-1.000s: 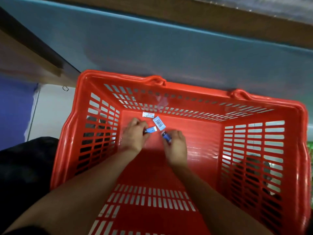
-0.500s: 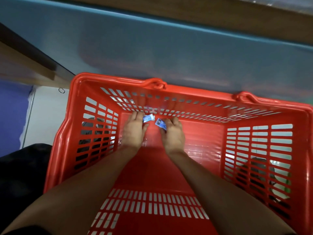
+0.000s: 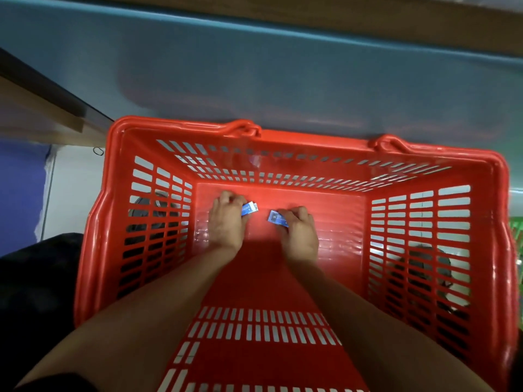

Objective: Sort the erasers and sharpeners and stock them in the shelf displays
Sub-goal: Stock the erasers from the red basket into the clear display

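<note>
**Desk:** What's the head camera giving you?

**Operator:** I'm looking straight down into the red basket (image 3: 311, 138). Both of my forearms reach in over its near edge, towards the far end of its floor.

**Desk:** Left hand?

**Operator:** My left hand (image 3: 226, 224) is low over the basket floor with its fingers curled. It pinches a small blue-wrapped eraser (image 3: 249, 208), whose white end sticks out towards the middle.

**Desk:** And the right?

**Operator:** My right hand (image 3: 301, 232) is near the left but apart from it, also curled. It grips a second blue eraser (image 3: 277, 218), which is tilted with its printed face up.

**Desk:** Do the two erasers touch?

**Operator:** No, a strip of bare red floor lies between them.

**Desk:** Anything more under the palms?

**Operator:** I can't tell, since both palms face down.

**Desk:** What's around the basket?

**Operator:** Its handles (image 3: 243, 127) lie folded on the far rim. A blue panel (image 3: 283, 80) runs behind it, and there is pale floor (image 3: 73, 188) at the left.
</note>
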`<act>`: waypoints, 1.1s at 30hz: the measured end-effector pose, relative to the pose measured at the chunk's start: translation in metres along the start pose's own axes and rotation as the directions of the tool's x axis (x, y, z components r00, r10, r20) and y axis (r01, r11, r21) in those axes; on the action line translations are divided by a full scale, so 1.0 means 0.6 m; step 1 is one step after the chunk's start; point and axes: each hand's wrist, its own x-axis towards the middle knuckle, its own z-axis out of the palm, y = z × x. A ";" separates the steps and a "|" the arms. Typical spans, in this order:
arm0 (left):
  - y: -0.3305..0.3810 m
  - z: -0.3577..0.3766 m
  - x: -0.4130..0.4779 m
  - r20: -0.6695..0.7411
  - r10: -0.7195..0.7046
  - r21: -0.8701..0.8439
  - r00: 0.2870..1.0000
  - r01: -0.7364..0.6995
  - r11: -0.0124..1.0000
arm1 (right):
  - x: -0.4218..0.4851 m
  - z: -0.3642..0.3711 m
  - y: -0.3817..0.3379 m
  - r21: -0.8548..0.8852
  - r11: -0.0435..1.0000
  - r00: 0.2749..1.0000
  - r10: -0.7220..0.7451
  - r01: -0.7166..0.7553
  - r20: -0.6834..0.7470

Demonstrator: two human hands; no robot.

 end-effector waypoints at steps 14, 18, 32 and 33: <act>0.101 -0.177 -0.091 0.308 0.270 -0.231 0.912 -0.203 0.951 | -0.080 -0.236 -0.065 0.115 0.955 0.961 -0.277 0.274 0.009; 0.155 -0.272 -0.125 0.290 0.448 -0.213 0.846 -0.399 0.892 | -0.125 -0.335 -0.112 0.081 0.907 0.909 -0.408 0.414 -0.079; 0.269 -0.495 -0.279 0.365 0.420 -0.730 0.831 -0.024 0.683 | -0.271 -0.532 -0.224 -0.065 0.745 0.720 -0.661 0.664 -0.213; 0.271 -0.501 -0.285 0.350 0.431 -0.777 0.832 0.001 0.629 | -0.274 -0.538 -0.229 -0.043 0.731 0.708 -0.672 0.681 -0.216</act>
